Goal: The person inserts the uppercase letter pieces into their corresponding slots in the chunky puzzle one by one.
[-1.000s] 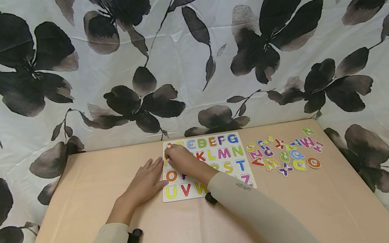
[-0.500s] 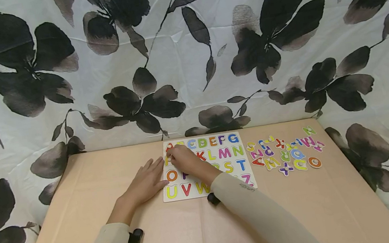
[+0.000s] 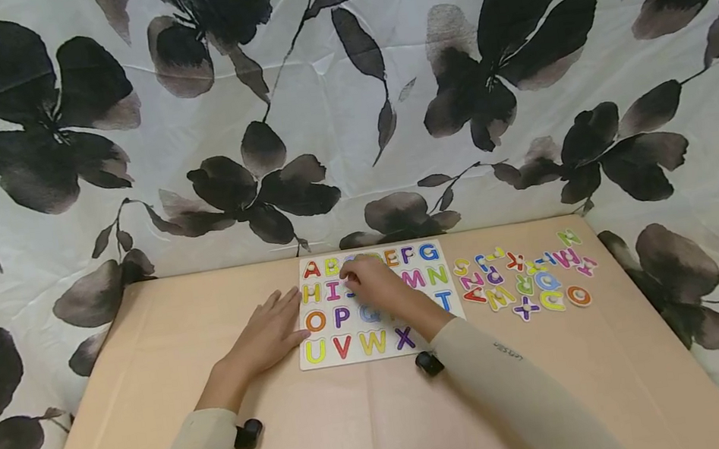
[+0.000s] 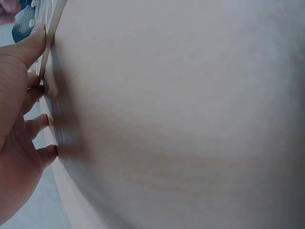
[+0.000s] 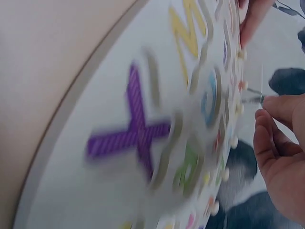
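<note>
A white alphabet board (image 3: 357, 330) with colourful letters lies at the table's far edge. My left hand (image 3: 267, 333) rests along its left side, fingers extended; in the left wrist view the thumb (image 4: 32, 45) lies against the board's edge. Over the upper middle of the board is my right hand (image 3: 374, 280), covering parts of the first rows. Its fingers are curled, thumb close to index finger, and no letter shows between them in the right wrist view. There the purple X (image 5: 136, 126) is near the camera, and several white knobs (image 5: 233, 140) line the far rows.
Several loose letters lie scattered right of the board, among them an orange O (image 3: 579, 296), a purple X (image 3: 526, 308) and a green N (image 3: 568, 238). A floral cloth (image 3: 329, 106) hangs behind the tan table (image 3: 335, 443).
My right hand has moved right from the board's left columns toward its middle, uncovering the A, H, I and P. The left hand has stayed in place.
</note>
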